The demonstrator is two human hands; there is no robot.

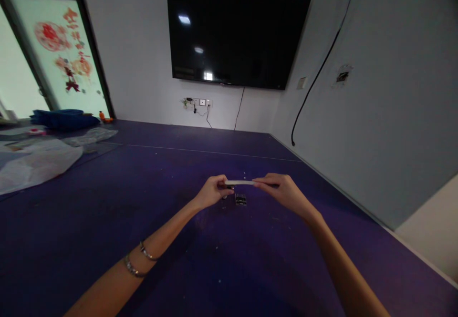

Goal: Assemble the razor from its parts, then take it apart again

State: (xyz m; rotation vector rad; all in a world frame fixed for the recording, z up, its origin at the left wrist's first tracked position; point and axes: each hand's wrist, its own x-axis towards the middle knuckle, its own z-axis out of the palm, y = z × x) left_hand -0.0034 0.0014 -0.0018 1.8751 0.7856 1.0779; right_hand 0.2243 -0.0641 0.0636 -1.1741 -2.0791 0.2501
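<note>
A thin, pale flat strip (239,182) is seen nearly edge-on between my two hands, above the purple surface. My left hand (212,192) pinches its left end, fingers closed; a small dark thing shows by the fingertips, too small to make out. At the strip's right end, my right hand (282,190) is closed with thumb and fingers together. Just below the strip, a small dark rectangular piece with light markings (241,199) lies on the surface. What exactly the strip is, I cannot tell.
A broad purple surface (171,250) bears tiny white bits. Clear plastic sheeting (43,162) and a blue cloth bundle (64,119) lie at the left. A black cable (318,71) hangs along the right wall. A television (236,35) is mounted on the back wall.
</note>
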